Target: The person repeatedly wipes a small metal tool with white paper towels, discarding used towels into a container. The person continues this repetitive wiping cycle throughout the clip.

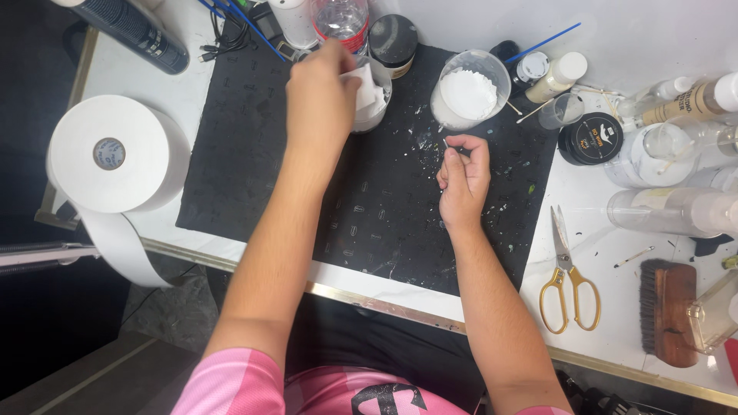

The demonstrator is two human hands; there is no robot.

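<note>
Over a black work mat (254, 177), the left hand (323, 88) pinches a white wipe (367, 86) at a small cup's (378, 107) rim while the right hand (463, 178) grips a thin tool (448, 144), pointing up-left toward a tub of white powder (469, 91); gold scissors (567, 277) lie aside.

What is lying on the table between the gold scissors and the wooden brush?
In the head view, one thin stick, like a cotton swab, lies on the white table between the gold scissors and the wooden brush; otherwise it is bare.
</note>
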